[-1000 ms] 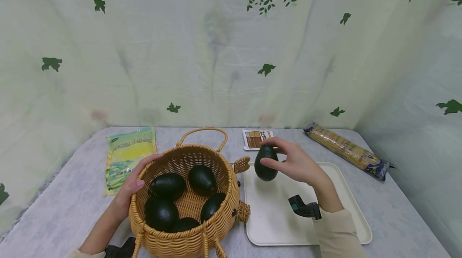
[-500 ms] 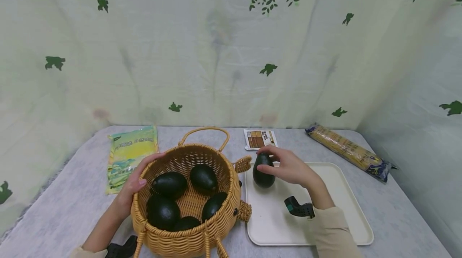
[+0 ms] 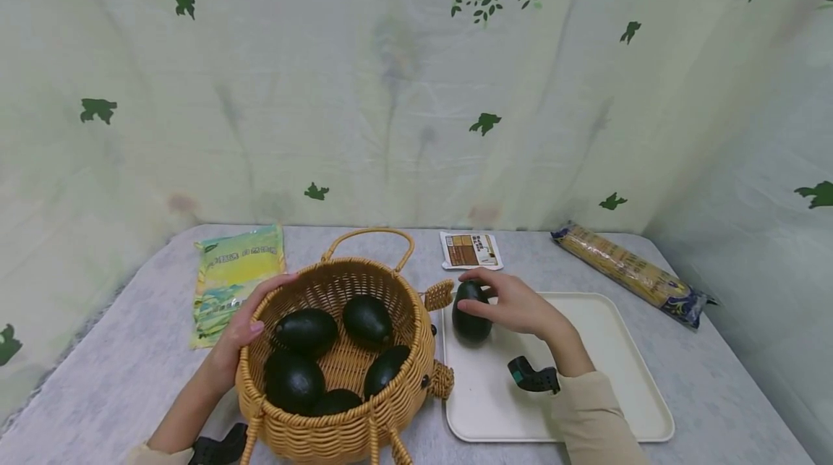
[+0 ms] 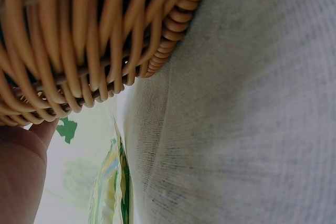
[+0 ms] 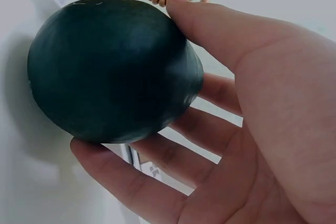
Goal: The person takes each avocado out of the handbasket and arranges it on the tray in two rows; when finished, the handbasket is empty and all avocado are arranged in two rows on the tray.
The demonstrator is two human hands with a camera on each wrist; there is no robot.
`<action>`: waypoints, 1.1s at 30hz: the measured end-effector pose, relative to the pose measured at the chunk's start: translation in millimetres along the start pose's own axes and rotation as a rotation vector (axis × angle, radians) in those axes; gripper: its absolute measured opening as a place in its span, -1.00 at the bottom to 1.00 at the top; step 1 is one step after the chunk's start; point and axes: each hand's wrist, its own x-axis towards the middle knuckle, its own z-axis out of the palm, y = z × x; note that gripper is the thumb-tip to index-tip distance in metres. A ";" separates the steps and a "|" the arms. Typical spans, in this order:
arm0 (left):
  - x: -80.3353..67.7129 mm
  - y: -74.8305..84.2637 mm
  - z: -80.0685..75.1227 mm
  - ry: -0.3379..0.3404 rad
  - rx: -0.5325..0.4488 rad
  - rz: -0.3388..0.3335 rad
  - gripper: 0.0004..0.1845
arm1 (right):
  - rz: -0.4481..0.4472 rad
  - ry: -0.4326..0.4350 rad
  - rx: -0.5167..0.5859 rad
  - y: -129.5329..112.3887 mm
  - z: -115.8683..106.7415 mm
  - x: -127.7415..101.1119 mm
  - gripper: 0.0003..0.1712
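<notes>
At lower centre, the wicker basket [image 3: 338, 371] holds five dark avocados; the left hand [image 3: 237, 331] curls over its left rim. Right of it, the right hand [image 3: 514, 304] grips an avocado [image 3: 471, 312] standing on the cream tray [image 3: 618, 378]. The right wrist view alone shows thumb and fingers [image 5: 131, 182] wrapping the fruit. Farther back lie a green-yellow packet [image 3: 236, 280], a small brown-labelled packet [image 3: 471, 250] and a noodle pack [image 3: 628, 273] on the bench [image 3: 117, 378]; their writing is unreadable.

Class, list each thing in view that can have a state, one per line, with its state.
Wicker basket: upright, holding five avocados.
Avocado: upright on the tray, gripped.
Tray: flat on the table.
Right hand: gripping the avocado.
Left hand: holding the basket rim.
</notes>
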 end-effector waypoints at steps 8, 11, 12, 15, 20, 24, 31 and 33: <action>0.0 -0.8 -0.6 -0.009 -0.001 0.009 -0.31 | 0.027 -0.003 -0.014 0.1 1.5 -0.4 -0.25; 0.4 -0.5 -0.5 -0.010 -0.002 0.013 -0.31 | 0.015 -0.007 -0.045 -1.0 1.9 -0.6 -0.22; 0.4 -0.4 -0.4 -0.010 -0.002 0.012 -0.31 | 0.012 -0.010 -0.058 -1.6 1.9 -0.8 -0.21; 0.4 0.0 -0.1 -0.006 0.006 0.011 -0.31 | 0.027 -0.022 -0.077 -3.7 1.4 -1.7 -0.12; -0.2 0.6 0.4 0.006 0.026 0.004 -0.31 | 0.054 -0.066 -0.085 -6.2 1.8 -2.1 0.14; -0.4 1.1 0.7 0.009 0.026 0.002 -0.31 | 0.056 -0.091 -0.094 -6.8 4.1 -1.4 0.28; -0.4 0.6 0.4 0.008 0.018 -0.007 -0.32 | 0.048 -0.077 -0.115 -6.6 7.0 0.8 0.13; -0.6 0.5 0.3 0.007 0.019 -0.012 -0.31 | 0.054 -0.084 -0.116 -6.8 7.0 1.1 0.04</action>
